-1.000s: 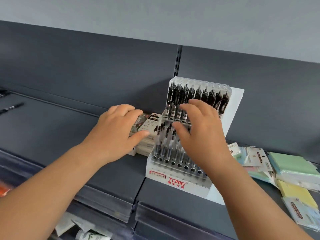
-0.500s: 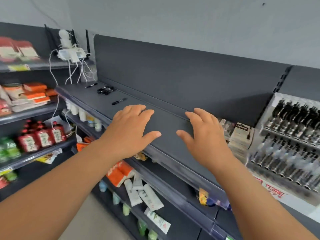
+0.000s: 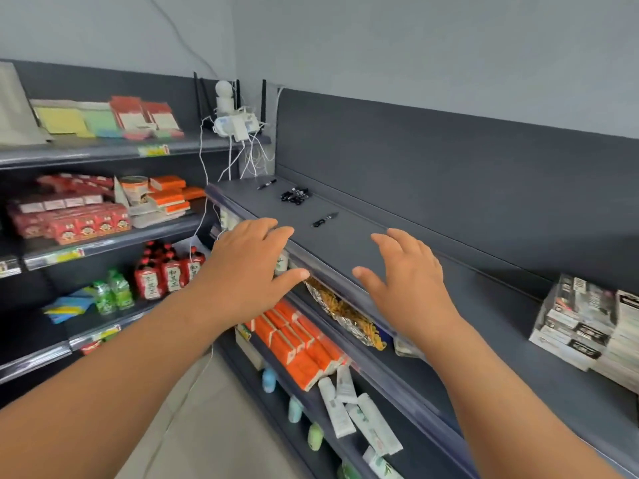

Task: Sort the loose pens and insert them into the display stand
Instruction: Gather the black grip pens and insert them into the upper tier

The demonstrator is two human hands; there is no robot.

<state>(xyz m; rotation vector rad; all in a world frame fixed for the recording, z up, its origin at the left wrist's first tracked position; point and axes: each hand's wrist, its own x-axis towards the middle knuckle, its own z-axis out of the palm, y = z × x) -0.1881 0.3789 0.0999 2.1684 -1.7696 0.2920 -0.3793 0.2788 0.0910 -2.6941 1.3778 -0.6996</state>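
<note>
Loose black pens lie on the dark grey top shelf: a small heap of pens far back, a single pen left of the heap, and another single pen nearer to me. My left hand hovers empty over the shelf's front edge, fingers spread and relaxed. To its right, my right hand is held above the shelf, also empty and with relaxed fingers. Both hands are well short of the pens. The display stand is out of view.
Stacked boxes sit on the shelf at the right edge. Lower shelves hold orange packs, tubes and a foil tray. Left shelves carry red cartons and bottles. White cables and a power strip hang at the corner.
My view has swung left, away from the pen display stand, which has left the frame. Both hands came off the stand and now hover empty toward the loose pens.
</note>
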